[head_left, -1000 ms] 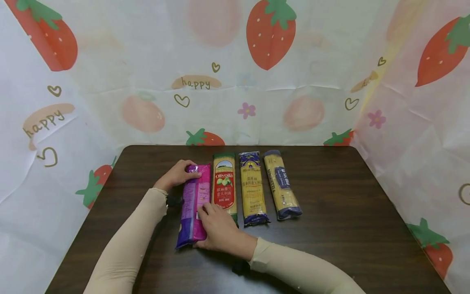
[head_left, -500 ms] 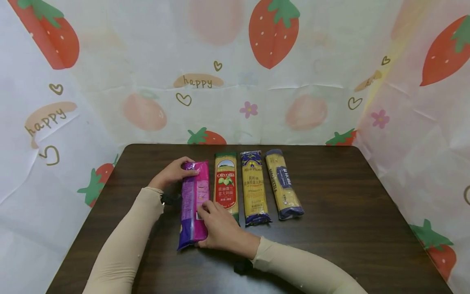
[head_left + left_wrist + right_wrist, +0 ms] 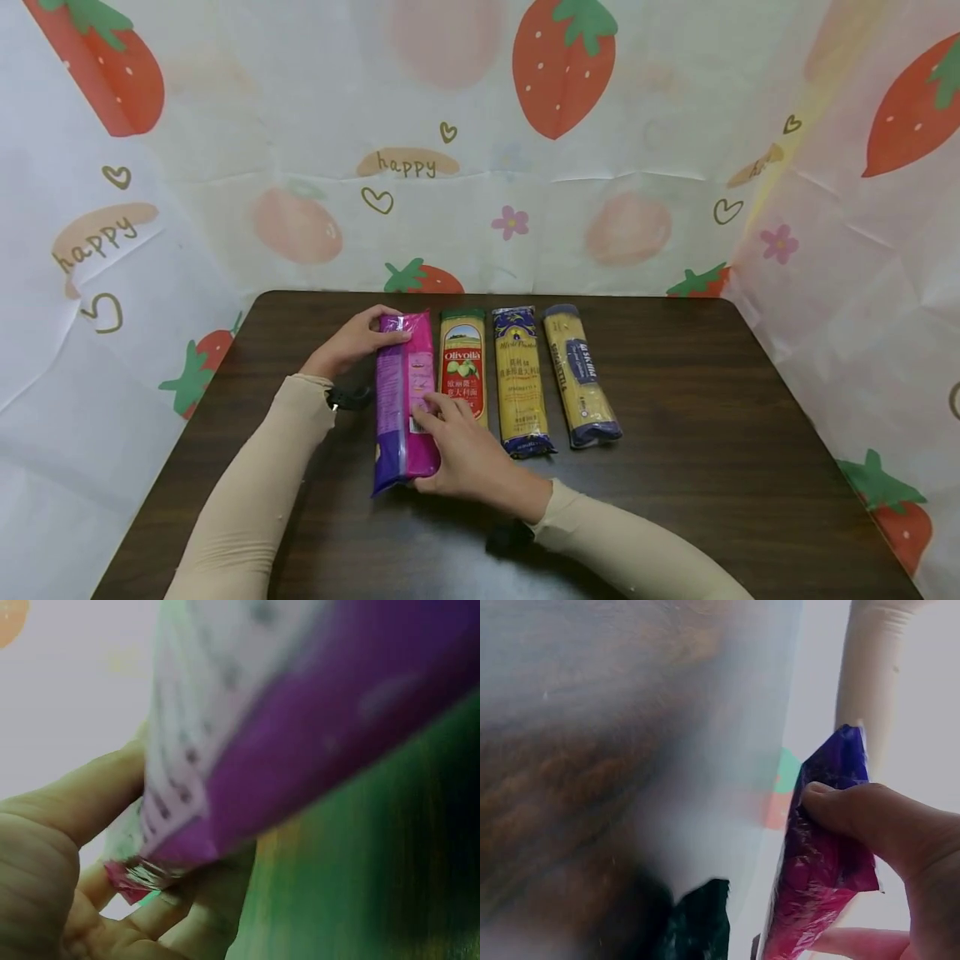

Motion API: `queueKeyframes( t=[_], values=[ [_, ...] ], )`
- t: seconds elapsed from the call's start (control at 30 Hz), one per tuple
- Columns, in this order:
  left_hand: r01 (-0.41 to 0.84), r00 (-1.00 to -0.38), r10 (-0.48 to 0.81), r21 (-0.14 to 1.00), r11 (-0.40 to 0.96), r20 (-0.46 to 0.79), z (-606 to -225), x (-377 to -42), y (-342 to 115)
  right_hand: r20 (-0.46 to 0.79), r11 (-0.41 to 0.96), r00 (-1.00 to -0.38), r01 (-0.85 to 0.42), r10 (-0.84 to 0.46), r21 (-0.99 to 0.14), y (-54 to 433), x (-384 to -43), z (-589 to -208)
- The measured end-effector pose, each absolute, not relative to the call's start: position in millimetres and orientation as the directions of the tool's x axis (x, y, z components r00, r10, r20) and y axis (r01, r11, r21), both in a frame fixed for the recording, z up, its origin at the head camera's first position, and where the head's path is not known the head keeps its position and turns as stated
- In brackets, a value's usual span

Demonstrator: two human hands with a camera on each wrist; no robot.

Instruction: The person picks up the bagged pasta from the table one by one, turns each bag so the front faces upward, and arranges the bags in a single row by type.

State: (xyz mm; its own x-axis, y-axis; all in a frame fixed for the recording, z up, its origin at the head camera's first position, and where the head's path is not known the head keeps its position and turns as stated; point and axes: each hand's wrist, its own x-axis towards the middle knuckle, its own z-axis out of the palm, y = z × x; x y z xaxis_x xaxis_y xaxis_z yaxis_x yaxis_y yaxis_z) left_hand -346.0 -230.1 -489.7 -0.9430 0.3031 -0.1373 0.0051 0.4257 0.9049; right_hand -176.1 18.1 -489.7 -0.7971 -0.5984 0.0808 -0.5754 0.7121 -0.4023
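A pink-and-purple pasta packet [image 3: 392, 375] is held in both hands at the left of the row, its printed side up. My left hand [image 3: 352, 340] grips its far end, thumb over the top. Lower down, my right hand [image 3: 476, 458] pinches the near right edge, fingers on the face and thumb at the bottom corner. In the left wrist view, fingers curl under the far end of the packet [image 3: 300, 742]. The right wrist view shows the thumb pressed on the purple near end of the packet [image 3: 825, 855], which is tilted over the table.
Right beside it lies a red-and-green spaghetti packet [image 3: 463, 367], partly covered by my right hand. Further right are a yellow spaghetti packet with blue ends [image 3: 521, 392] and a slanted clear spaghetti packet with a blue label [image 3: 581, 383]. A strawberry-print cloth [image 3: 450, 100] hangs behind the dark wooden table [image 3: 712, 433].
Both hands have moved the pink-and-purple packet a little away from the person and to the right, nearer the red-and-green one. The grips look the same. The other packets stay put.
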Motion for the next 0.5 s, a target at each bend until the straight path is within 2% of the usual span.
queueKeyframes(
  t=[0.27,0.5],
  values=[
    [-0.001,-0.950,0.291,0.935,0.354,-0.111,-492,-351,-219,0.013,0.667,-0.812,-0.489,-0.584,-0.562,39,-175,-479],
    [0.025,-0.948,0.306,0.940,0.340,-0.085,-491,-353,-209,0.055,0.593,-0.803,-0.483,-0.594,-0.645,59,-176,-480]
  ],
)
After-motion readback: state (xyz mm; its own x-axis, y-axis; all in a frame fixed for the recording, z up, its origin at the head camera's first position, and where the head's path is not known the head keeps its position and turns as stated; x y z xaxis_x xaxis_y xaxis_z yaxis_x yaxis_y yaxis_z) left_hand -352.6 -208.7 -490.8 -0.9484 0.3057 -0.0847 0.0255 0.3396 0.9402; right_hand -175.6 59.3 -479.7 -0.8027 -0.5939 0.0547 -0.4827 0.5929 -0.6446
